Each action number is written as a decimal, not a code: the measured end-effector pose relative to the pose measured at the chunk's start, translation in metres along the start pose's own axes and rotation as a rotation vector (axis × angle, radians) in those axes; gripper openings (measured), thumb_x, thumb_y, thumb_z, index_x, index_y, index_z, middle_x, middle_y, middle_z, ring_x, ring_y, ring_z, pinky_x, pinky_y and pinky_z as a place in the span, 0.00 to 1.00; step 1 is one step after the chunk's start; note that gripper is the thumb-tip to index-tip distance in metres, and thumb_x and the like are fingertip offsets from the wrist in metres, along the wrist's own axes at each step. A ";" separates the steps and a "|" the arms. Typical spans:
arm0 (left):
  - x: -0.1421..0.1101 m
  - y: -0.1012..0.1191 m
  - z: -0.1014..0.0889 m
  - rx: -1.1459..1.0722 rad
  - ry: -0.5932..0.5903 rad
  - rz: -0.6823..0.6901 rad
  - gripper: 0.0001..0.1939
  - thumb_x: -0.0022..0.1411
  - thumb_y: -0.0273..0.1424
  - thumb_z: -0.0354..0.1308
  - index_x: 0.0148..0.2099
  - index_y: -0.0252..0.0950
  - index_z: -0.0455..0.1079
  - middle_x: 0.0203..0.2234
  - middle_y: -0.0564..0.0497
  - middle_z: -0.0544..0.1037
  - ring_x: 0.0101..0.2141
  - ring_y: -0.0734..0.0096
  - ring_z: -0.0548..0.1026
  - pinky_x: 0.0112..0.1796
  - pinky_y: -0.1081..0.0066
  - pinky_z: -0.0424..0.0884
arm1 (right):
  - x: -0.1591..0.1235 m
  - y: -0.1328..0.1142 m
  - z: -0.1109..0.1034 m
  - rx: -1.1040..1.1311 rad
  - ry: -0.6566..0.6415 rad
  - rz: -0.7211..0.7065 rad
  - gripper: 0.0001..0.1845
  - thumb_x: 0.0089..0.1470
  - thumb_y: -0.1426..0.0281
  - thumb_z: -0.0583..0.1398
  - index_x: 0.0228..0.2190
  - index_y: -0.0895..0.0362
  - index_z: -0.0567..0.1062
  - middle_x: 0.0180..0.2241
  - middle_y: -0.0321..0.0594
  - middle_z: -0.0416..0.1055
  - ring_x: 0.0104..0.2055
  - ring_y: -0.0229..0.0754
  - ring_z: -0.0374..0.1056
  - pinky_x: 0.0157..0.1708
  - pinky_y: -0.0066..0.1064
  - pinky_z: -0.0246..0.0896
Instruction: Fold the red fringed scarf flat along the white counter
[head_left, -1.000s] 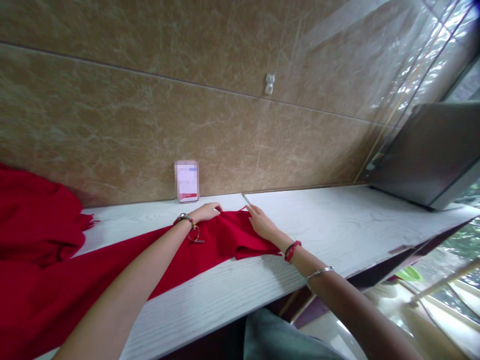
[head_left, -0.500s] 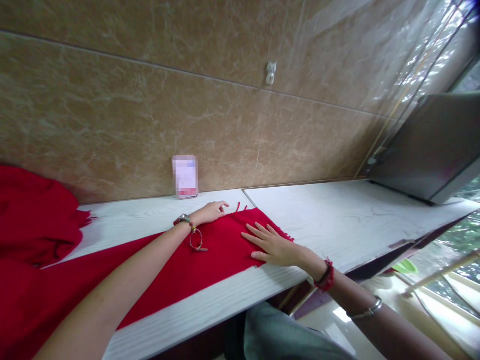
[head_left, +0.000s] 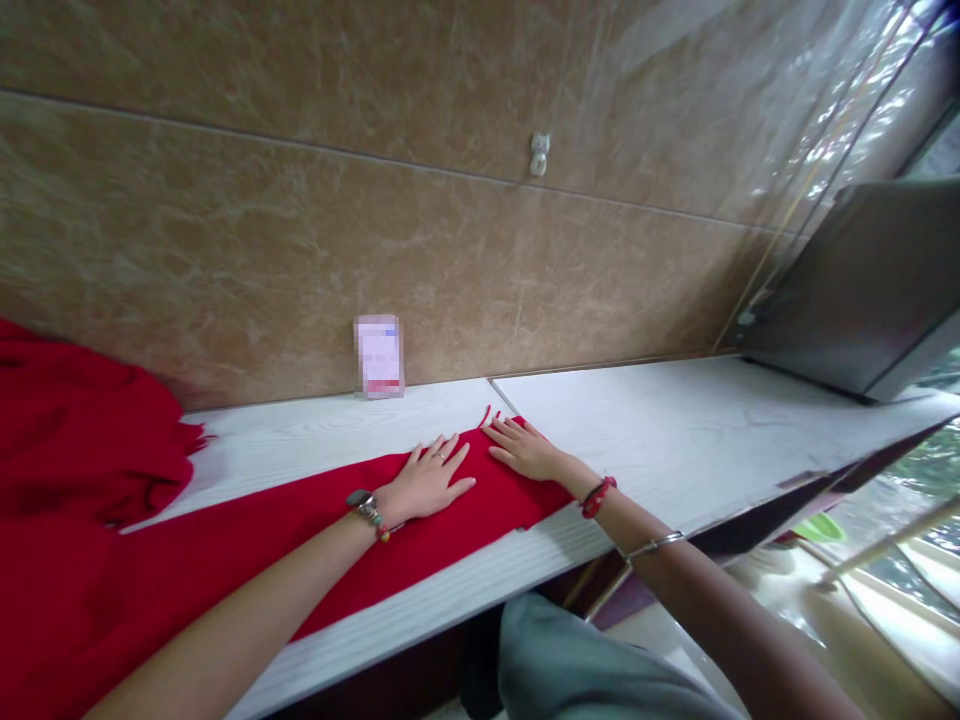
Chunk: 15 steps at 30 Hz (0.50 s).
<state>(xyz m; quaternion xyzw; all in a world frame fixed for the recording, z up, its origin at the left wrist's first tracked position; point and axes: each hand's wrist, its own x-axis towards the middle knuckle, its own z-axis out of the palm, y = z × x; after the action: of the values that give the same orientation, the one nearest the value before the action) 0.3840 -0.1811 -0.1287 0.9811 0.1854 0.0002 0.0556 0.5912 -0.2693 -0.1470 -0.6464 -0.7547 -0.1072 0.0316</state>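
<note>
Head view: red scarf (head_left: 315,530) laid flat along the white counter (head_left: 675,440), fringed end at 12 o'clock. Left hand (head_left: 429,482) and right hand (head_left: 525,450) both spread flat, palms down on it, gripping nothing. Reads as the smoothing step. Next move needs a fold from the fringe end, edges kept aligned.

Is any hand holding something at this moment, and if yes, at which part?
Nothing is held. The left hand and the right hand lie flat, fingers spread, on the fringed end of the red scarf, pressing it on the white counter.
</note>
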 end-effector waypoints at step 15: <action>-0.051 0.026 -0.021 0.010 -0.011 -0.129 0.36 0.59 0.51 0.40 0.62 0.35 0.46 0.61 0.39 0.45 0.60 0.49 0.42 0.53 0.49 0.49 | -0.028 -0.028 -0.069 0.326 -0.152 -0.007 0.29 0.54 0.61 0.53 0.56 0.56 0.57 0.58 0.44 0.53 0.59 0.44 0.49 0.57 0.38 0.47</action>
<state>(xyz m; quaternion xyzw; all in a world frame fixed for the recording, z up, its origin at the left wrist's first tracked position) 0.3453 -0.2215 -0.1035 0.9673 0.2481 -0.0097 0.0517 0.5617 -0.3141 -0.0881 -0.6365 -0.7645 0.0655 0.0785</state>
